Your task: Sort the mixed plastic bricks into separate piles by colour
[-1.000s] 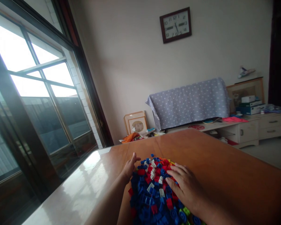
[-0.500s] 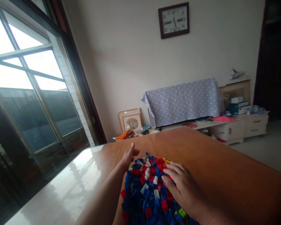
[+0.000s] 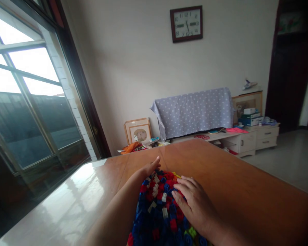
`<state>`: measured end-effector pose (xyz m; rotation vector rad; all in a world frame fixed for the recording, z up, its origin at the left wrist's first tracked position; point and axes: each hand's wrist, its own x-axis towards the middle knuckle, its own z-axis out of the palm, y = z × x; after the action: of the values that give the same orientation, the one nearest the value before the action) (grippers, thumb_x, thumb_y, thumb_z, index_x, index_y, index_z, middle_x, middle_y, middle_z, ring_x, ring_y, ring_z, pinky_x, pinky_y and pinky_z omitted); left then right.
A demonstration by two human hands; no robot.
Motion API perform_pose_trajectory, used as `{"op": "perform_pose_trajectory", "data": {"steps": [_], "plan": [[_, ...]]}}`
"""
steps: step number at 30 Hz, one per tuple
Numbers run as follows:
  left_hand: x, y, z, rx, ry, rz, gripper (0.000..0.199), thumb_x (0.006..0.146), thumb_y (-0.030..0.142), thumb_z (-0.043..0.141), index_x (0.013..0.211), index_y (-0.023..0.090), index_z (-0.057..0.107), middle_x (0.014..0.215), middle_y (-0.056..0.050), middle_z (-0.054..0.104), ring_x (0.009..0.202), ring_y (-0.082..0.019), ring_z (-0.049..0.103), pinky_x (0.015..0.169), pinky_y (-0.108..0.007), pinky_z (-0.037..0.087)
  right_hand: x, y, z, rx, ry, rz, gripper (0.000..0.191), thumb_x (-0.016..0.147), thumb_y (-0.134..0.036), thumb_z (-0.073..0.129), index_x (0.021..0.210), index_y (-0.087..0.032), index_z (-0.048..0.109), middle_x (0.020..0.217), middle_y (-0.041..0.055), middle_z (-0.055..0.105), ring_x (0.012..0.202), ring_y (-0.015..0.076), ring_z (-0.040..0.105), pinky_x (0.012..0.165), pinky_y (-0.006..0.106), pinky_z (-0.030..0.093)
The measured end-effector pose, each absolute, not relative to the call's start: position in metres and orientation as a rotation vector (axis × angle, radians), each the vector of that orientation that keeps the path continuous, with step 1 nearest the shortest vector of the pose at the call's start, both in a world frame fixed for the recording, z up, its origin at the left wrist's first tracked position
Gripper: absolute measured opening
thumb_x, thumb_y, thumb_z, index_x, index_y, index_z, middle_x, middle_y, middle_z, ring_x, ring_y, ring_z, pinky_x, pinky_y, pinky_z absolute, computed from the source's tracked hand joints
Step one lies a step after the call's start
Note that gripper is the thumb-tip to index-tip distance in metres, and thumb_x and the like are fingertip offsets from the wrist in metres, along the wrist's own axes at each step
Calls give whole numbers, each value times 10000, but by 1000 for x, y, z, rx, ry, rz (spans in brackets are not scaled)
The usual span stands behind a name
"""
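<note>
A heap of plastic building bricks (image 3: 160, 208), mostly blue and red with some white, yellow and green ones, lies on the brown table near me. My left hand (image 3: 152, 168) is at the far left edge of the heap, thumb up, its palm side turned toward the bricks and its fingers partly hidden. Along the right side of the pile rests my right hand (image 3: 192, 201), fingers stretched out and slightly apart, touching the bricks without gripping any that I can see. The forearms flank the heap on both sides.
The glossy wooden table (image 3: 246, 184) spreads out around the heap. Beyond it stand a low white cabinet (image 3: 247, 141) and a shape under a dotted grey cloth (image 3: 192, 112). A framed picture (image 3: 140, 133) leans at the wall, a clock (image 3: 186, 24) hangs above, and windows (image 3: 28, 89) are on the left.
My left hand has moved right and inward around the far edge of the heap, covering the loose blue brick there. My right hand stays beside the pile. The view has turned slightly right.
</note>
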<state>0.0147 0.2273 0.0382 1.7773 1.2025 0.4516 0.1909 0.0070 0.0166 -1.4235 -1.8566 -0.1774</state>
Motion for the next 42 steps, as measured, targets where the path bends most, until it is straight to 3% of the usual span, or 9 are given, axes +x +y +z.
{"op": "perform_pose_trajectory", "data": {"steps": [4,9,19,26,30,33,35,38,42], "plan": [[0,206,55,1814,1160,377,914,802,858,287,1257,162,665,1252,-134,690,1283,-353,528,1113,-473,321,191,7,17,-1387,-1851,-200,340,990,-404,468,1157,-243,716,1227,101,683,1214,288,567,1102,517,396],[-26,172,80,1763,1034,581,877,850,818,256,1255,157,665,1247,-135,691,1283,-327,526,1151,-470,241,192,6,18,-1354,-1858,-203,332,991,-401,471,1132,-232,720,1198,97,694,1187,284,585,1079,500,418],[-97,76,77,1443,1402,1066,761,816,791,434,1115,145,702,1235,-173,678,1130,-316,620,992,-449,422,191,4,14,-1312,-1927,-129,381,990,-444,450,1172,-230,708,1204,95,695,1171,278,597,1067,481,432],[-107,21,57,1238,1505,1320,602,851,682,522,1150,177,656,1317,-150,622,1180,-297,596,986,-416,440,176,-14,20,-1343,-2088,3,549,920,-607,495,1352,-291,617,1450,107,545,1339,334,483,1129,559,346],[-98,5,51,1389,1463,1241,696,786,717,592,1204,165,665,1285,-152,642,1242,-347,548,1016,-429,441,166,-31,25,-1246,-2364,175,798,788,-756,570,1489,-406,424,1632,58,271,1481,400,241,1171,675,128],[-101,-3,51,1623,1397,1077,783,735,681,687,1355,213,596,1423,-137,548,1352,-357,454,1096,-429,392,162,-36,23,-1219,-2493,274,940,699,-799,623,1518,-426,350,1666,39,129,1507,420,114,1161,699,7],[-107,-5,51,1799,1350,921,890,676,652,760,1440,264,518,1539,-111,420,1426,-356,359,1154,-440,334,161,-34,20,-1259,-2493,285,942,691,-776,651,1512,-406,375,1667,45,130,1510,418,96,1164,684,-29],[-113,-6,46,1957,1308,667,1076,575,640,831,1508,296,421,1627,-100,253,1480,-375,248,1197,-481,269,160,-28,15,-1331,-2436,222,767,774,-659,648,1468,-389,464,1646,50,230,1506,385,164,1176,659,-26],[-108,-4,40,2050,1359,552,1134,555,664,826,1524,261,397,1632,-136,225,1482,-389,234,1206,-501,240,159,-21,11,-1376,-2350,100,559,864,-549,583,1392,-367,562,1572,51,404,1460,334,311,1187,632,72]]}}
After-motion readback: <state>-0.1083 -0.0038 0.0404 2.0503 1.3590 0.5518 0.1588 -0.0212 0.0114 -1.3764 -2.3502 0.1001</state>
